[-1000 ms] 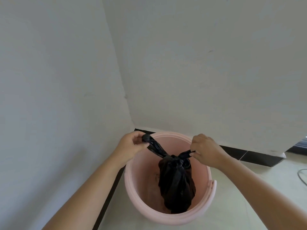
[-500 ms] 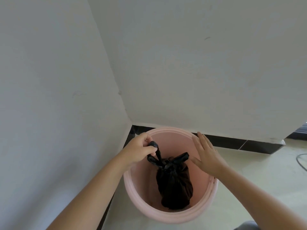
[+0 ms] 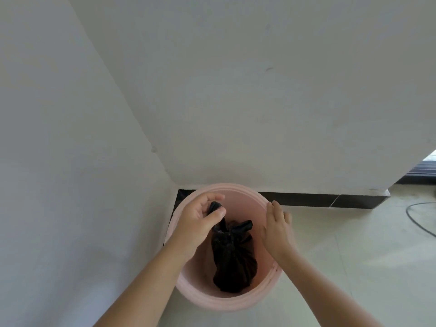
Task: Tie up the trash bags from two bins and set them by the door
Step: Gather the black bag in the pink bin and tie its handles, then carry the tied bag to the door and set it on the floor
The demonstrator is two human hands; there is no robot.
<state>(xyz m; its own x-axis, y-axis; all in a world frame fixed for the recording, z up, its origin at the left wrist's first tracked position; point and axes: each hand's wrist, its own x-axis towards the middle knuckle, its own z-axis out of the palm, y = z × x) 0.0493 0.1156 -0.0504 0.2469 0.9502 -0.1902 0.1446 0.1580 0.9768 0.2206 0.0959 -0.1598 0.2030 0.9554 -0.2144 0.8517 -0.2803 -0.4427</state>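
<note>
A knotted black trash bag point(image 3: 232, 258) hangs inside a pink round bin point(image 3: 243, 300) that stands in the corner of two white walls. My left hand point(image 3: 200, 223) pinches one tail of the knot between thumb and fingers, over the bin's left side. The other tail sticks out free to the right of the knot. My right hand point(image 3: 278, 228) is flat with straight fingers at the bin's right rim, holding nothing; whether it touches the rim I cannot tell.
White walls close in on the left and behind the bin, with a dark skirting point(image 3: 318, 200) along the floor. Pale floor tiles point(image 3: 354, 267) spread to the right. A dark cable point(image 3: 417, 218) lies at the far right, near a dark doorway edge point(image 3: 422, 172).
My right hand let go of the right tail and opened flat by the rim. The left hand kept its tail and moved in over the bin; the bag hangs straighter.
</note>
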